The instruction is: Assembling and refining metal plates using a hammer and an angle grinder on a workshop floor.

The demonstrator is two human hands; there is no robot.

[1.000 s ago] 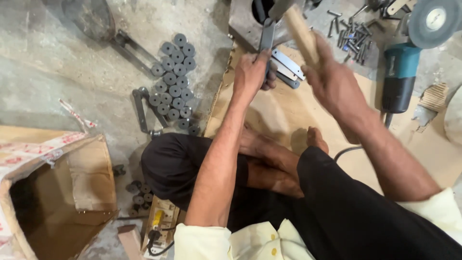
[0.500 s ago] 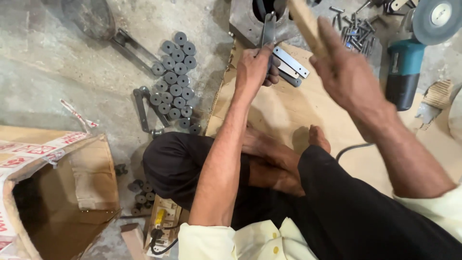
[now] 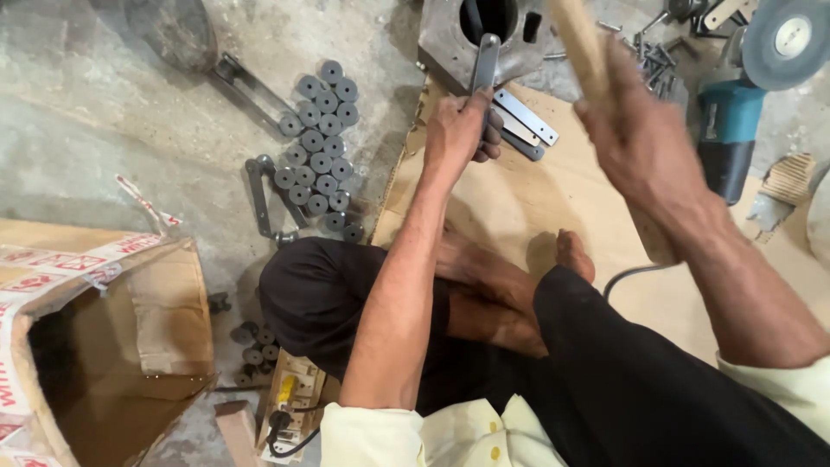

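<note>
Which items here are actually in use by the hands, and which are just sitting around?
In use:
- left hand gripping a flat metal bar upright at the steel block
- right hand gripping a wooden handle

Lying about:
- angle grinder
- grey round spacers
- loose flat metal strips
- open cardboard box
- power strip

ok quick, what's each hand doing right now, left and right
Left hand: closed around a flat metal bar, held upright at the metal block.
Right hand: closed on a wooden handle, raised and motion-blurred.
</note>
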